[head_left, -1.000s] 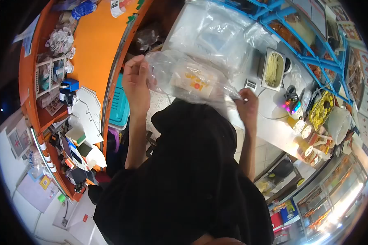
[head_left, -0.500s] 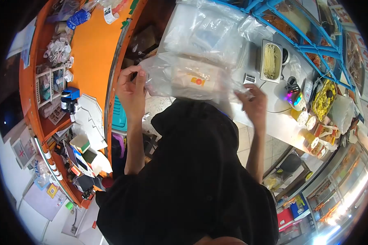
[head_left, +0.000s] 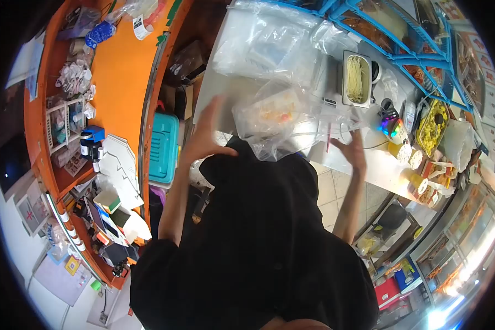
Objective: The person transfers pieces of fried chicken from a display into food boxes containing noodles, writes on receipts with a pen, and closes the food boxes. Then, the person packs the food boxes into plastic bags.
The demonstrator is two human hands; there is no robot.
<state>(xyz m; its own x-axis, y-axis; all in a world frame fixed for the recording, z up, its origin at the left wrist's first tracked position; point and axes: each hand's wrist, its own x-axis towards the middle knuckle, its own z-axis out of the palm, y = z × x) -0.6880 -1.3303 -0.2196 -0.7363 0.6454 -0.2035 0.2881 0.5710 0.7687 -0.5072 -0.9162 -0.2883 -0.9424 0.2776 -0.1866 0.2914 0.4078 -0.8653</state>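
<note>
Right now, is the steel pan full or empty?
Neither, partly filled: pale strips lie in the pan, with some of its inside showing around them.

My left hand (head_left: 206,137) can pass over bare table (head_left: 217,86) left of the clear bag (head_left: 269,113); beyond my right hand (head_left: 353,151), the metal tray (head_left: 345,82) and blue rack (head_left: 421,57) obstruct.

The left grip (head_left: 205,135) is smeared with blur at its fingertips, the orange print inside the clear bag (head_left: 272,118) is too fuzzy to read, and whether the right grip (head_left: 353,152) touches the thin plastic beside it cannot be told. The top edge cuts off the blue rack (head_left: 423,56) and the orange bench (head_left: 124,71), while the black clothing (head_left: 253,236) hides much of the floor (head_left: 335,192) and glare washes out part of the glass case (head_left: 459,242) at lower right
</note>
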